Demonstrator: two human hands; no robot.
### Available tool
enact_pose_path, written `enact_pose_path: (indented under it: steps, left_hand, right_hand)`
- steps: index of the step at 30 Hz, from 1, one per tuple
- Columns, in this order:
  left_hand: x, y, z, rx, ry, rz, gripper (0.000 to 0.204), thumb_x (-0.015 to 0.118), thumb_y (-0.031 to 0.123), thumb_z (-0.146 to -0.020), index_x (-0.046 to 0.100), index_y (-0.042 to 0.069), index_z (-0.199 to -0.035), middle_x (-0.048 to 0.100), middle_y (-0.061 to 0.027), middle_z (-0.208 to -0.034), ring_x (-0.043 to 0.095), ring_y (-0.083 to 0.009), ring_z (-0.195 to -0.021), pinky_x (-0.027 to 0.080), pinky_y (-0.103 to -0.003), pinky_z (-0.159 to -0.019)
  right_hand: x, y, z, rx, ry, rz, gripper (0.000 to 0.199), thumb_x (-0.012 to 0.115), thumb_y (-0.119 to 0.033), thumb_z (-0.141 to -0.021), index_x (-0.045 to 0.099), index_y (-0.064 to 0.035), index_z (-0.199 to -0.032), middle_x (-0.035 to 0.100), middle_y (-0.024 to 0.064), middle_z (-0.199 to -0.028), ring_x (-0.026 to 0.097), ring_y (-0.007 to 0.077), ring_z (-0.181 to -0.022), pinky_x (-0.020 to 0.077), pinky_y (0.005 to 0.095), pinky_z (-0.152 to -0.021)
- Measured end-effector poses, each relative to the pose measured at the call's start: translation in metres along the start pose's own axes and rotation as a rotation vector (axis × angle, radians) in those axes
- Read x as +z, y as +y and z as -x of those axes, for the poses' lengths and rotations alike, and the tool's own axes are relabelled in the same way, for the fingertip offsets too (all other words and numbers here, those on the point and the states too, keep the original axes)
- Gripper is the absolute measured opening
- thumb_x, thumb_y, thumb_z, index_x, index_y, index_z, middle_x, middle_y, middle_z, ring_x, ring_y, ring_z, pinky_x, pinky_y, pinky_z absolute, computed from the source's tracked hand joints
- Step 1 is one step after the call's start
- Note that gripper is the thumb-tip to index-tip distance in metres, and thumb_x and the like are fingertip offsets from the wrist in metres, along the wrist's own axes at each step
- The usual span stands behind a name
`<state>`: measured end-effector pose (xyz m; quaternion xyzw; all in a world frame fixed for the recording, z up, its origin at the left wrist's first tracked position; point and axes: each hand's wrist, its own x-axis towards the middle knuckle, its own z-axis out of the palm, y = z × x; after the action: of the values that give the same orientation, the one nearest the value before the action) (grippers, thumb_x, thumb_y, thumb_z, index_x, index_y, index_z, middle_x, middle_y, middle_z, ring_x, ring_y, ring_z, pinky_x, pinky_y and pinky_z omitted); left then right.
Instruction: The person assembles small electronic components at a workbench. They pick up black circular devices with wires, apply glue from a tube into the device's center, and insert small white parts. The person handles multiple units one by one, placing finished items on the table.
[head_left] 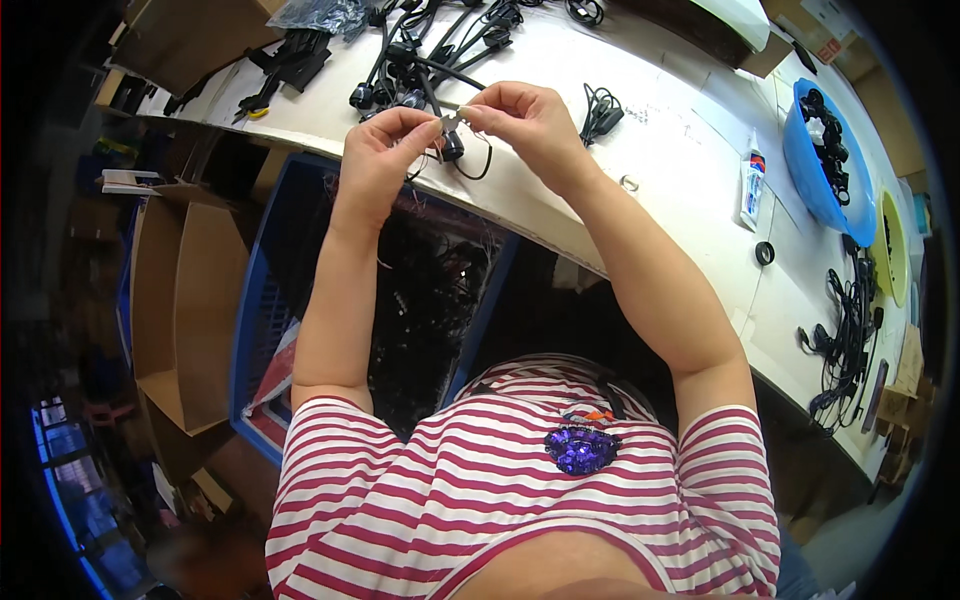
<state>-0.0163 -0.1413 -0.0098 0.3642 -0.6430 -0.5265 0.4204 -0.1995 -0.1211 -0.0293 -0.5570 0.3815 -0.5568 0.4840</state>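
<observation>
Above the near edge of the white table [660, 190], both my hands are raised close together. My left hand [378, 165] pinches one side of a small flat grey piece [450, 123] between thumb and fingers. On its other side, my right hand [535, 130] closes in a pinch as well. Thin reddish wires hang by the left fingertips. Just below the fingers are a round black part [453, 148] and a loop of black cable [488, 165]. The piece is too small to name, and my fingers partly cover it.
Black devices with stems and cables [400, 60] crowd the far left of the table. A coiled cable [602, 115], a tube [752, 185], black tape [765, 253] and a blue basin [800, 150] of black parts lie rightward. A blue crate [262, 290] stands below.
</observation>
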Motion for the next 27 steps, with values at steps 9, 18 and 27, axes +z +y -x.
enact_pose_path:
  steps: [9,18,27]
  left_hand:
    - [-0.001,-0.008,-0.002,-0.066,-0.093,0.305,0.012,0.062,0.009,-0.082,0.062,0.0,-0.089,0.062,-0.0044,-0.081,0.057,-0.0113,-0.074,0.043,-0.023,-0.072]
    - [0.016,0.006,0.007,0.13,0.154,-0.298,0.01,0.06,0.006,-0.081,0.064,-0.003,-0.083,0.063,-0.0032,-0.074,0.055,-0.0067,-0.069,0.042,-0.019,-0.066]
    - [0.011,0.006,0.012,0.042,0.091,-0.094,0.015,0.06,0.009,-0.083,0.064,-0.002,-0.093,0.063,-0.0045,-0.082,0.056,-0.0075,-0.076,0.042,-0.019,-0.071]
  right_hand:
    - [-0.007,-0.006,0.0,0.28,-0.124,-0.354,0.016,0.064,-0.02,-0.079,0.062,-0.005,-0.08,0.058,-0.0009,-0.071,0.051,0.007,-0.068,0.039,0.0203,-0.069]
    - [0.004,-0.009,0.008,-0.291,0.258,0.808,0.015,0.065,-0.016,-0.076,0.063,-0.0054,-0.085,0.062,0.0076,-0.078,0.06,0.0168,-0.072,0.0468,0.0268,-0.063]
    - [0.006,-0.002,0.006,-0.192,0.054,0.518,0.018,0.066,-0.022,-0.078,0.066,-0.0042,-0.082,0.062,0.0042,-0.075,0.056,0.0131,-0.072,0.0434,0.0252,-0.066]
